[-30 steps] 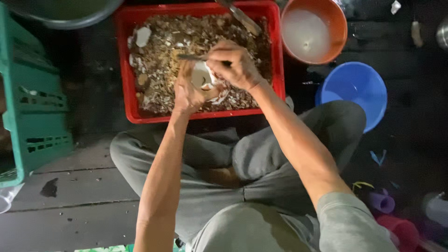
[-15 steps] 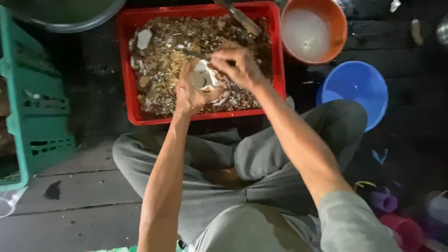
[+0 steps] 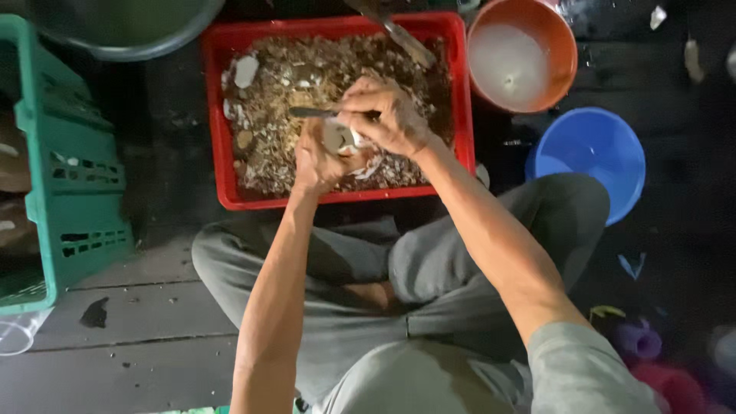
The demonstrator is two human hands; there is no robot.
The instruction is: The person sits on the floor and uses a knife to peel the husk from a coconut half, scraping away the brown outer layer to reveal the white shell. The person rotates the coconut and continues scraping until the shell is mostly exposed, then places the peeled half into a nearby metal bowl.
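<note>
Left hand [image 3: 318,159] grasps a shell [image 3: 337,138]; right hand [image 3: 387,115] grips a knife [image 3: 310,112] above the red crate [image 3: 460,92].

green crate [image 3: 65,165]: well left of red tray [image 3: 215,138] | orange bucket [image 3: 563,46]: just right of tray | blue bowl [image 3: 590,157]: right, nearer the person | grey basin [image 3: 123,31]: upper left of tray

Plank floor [image 3: 146,337]: red tray [image 3: 215,130] at twelve, orange bowl [image 3: 563,54] at one, blue bowl [image 3: 590,157] at two, green crate [image 3: 65,176] at nine.
</note>
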